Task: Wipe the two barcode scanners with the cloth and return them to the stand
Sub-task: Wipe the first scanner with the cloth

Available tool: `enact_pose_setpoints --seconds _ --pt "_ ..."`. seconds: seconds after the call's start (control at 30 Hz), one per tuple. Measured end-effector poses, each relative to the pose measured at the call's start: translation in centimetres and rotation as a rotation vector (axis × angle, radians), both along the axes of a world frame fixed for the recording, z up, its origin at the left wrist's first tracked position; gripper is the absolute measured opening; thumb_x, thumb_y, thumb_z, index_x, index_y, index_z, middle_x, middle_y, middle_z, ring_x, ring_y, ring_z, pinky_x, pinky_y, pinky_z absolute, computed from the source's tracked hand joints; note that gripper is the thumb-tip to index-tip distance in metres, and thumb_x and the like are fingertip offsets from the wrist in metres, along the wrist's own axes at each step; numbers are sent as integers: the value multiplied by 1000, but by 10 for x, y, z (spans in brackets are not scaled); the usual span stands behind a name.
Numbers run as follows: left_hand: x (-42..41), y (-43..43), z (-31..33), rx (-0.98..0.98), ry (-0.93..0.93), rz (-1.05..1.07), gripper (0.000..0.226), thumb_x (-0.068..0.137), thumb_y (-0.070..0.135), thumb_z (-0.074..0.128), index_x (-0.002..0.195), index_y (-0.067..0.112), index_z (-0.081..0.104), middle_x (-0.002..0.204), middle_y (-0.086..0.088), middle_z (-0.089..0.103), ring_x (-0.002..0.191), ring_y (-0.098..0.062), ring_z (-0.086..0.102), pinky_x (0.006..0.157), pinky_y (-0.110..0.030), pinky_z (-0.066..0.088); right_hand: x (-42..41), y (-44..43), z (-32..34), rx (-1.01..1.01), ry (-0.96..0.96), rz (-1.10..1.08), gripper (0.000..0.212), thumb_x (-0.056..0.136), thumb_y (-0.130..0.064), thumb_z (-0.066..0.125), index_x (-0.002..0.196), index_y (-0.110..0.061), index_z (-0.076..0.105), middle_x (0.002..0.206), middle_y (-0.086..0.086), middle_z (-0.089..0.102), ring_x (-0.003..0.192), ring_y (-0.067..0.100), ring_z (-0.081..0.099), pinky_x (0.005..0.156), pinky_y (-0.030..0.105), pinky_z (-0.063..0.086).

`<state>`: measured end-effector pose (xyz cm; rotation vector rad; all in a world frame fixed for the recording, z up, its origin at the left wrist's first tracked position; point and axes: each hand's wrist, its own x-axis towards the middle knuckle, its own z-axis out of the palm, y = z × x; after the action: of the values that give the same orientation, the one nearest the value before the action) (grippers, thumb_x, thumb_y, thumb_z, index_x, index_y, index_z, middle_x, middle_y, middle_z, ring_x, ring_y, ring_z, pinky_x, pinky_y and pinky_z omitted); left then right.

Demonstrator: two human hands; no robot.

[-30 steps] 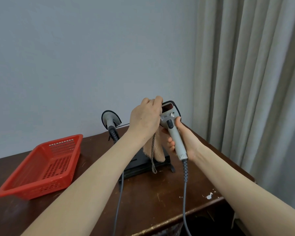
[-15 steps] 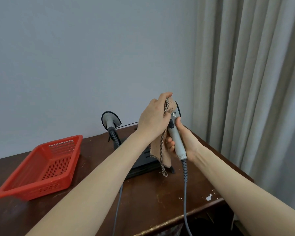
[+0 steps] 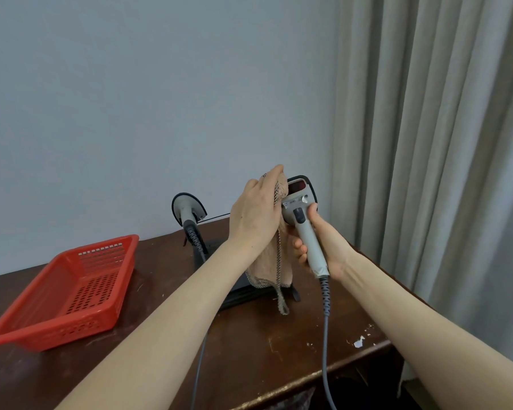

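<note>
My right hand (image 3: 318, 241) grips the grey handle of a barcode scanner (image 3: 301, 213), held upright above the table with its red window facing me. My left hand (image 3: 256, 211) holds a beige cloth (image 3: 271, 261) against the left side of the scanner's head; the cloth hangs down with a frayed edge. A second scanner (image 3: 187, 210) sits upright in the black stand (image 3: 249, 291) behind my left forearm. The stand is mostly hidden by my arm and the cloth.
A red perforated plastic basket (image 3: 71, 288) sits on the left of the dark wooden table (image 3: 249, 344). Two grey cables (image 3: 325, 335) run off the front edge. A curtain hangs at the right, a plain wall behind.
My left hand with the cloth slid from over the scanner's head to its left side, uncovering the red window. The scanner turned slightly toward me.
</note>
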<state>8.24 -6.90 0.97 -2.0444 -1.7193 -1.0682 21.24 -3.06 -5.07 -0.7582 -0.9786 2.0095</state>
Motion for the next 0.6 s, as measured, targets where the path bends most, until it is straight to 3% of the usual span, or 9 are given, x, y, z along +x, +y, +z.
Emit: enact_pose_setpoints --seconds 0.2,0.43,0.6 --pt "16 4 5 -29 -39 -118 63 89 12 49 143 35 27 104 -5 52 89 -24 56 77 -37 48 -1 0 -1 -36 -1 20 61 83 -73 41 78 -14 55 51 3 48 36 9 47 34 16 43" --pt "14 8 4 39 247 -3 59 88 13 51 144 21 31 118 -1 58 105 -21 48 65 -35 45 1 7 -3 -52 19 0 62 82 -74 41 79 -14 55 51 3 49 35 10 48 34 16 42" --pt "8 14 1 -6 301 90 49 89 12 45 136 19 34 123 4 56 112 -19 44 63 -30 37 6 12 -8 -37 33 -45 61 82 -73 42 78 -14 54 50 4 51 34 11 48 33 18 42"
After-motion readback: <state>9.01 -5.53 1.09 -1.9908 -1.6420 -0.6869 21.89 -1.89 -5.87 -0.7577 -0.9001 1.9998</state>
